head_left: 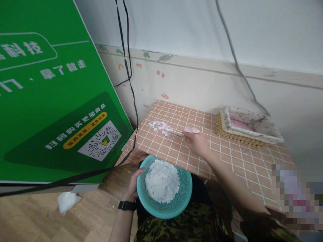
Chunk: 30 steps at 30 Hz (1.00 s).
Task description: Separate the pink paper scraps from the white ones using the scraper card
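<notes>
In the head view, the teal basket (186, 188), heaped with white scraps (163, 181) just below the table (239, 161), is gripped at its rim by the left hand (133, 185) (a black band (127, 206) is worn there), while a pale strip (177, 133) is held by the right hand (197, 143) near loose scraps (160, 126).

An indoor room corner, perhaps in a shop, though home-like in part. At left, a tall green advertising panel (37, 134) carries white Chinese lettering and a QR code (104, 141) inviting people to scan and buy more goods. Homelier signs are the checked tablecloth (242, 168), cloth-lined wicker basket (242, 139) at right and wood-look floor (93, 215).
</notes>
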Available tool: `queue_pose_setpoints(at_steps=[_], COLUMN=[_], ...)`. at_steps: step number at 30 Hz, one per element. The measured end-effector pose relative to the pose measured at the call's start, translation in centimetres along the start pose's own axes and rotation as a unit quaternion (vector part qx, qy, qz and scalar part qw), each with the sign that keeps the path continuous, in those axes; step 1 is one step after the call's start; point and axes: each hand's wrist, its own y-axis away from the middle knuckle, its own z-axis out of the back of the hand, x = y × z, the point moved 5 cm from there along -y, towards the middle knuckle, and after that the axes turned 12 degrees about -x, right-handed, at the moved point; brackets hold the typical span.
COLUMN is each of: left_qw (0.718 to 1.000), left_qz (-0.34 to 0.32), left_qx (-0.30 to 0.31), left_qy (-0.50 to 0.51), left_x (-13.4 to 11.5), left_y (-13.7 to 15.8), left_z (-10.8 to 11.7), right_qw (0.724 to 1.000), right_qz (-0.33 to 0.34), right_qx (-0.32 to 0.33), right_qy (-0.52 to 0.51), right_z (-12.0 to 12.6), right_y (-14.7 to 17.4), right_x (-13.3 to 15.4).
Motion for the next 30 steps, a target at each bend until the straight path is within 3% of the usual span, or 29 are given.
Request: queue_pose_setpoints(at_steps=[4,10,20,25,30], left_qw=[1.000,1.000,1.000,1.000,1.000], left_qz=[-0.002,-0.002,-0.006,-0.005,0.004], left_qx=[0.001,-0.002,-0.013,-0.002,-0.003], left_qy=[0.001,0.003,0.004,0.007,-0.004], left_x=[0.0,-0.1,-0.1,-0.1,-0.1], left_y=[0.0,0.1,0.0,-0.1,0.0], left_z=[0.2,0.0,0.3,0.2,0.1], right_qw=[0.998,0.997,0.991,0.989,0.982], right_qz=[0.035,0.016,0.048,0.014,-0.015], right_qx=[0.013,0.001,0.022,0.006,0.042], right_qy=[-0.048,-0.073,-0.120,-0.144,-0.186], right_z=[0.2,0.8,1.4,2.3,1.0], right_y=[-0.5,-0.8,0.5,2.3,3.5], right_x=[0.1,-0.5,0.0,3.9,8.1])
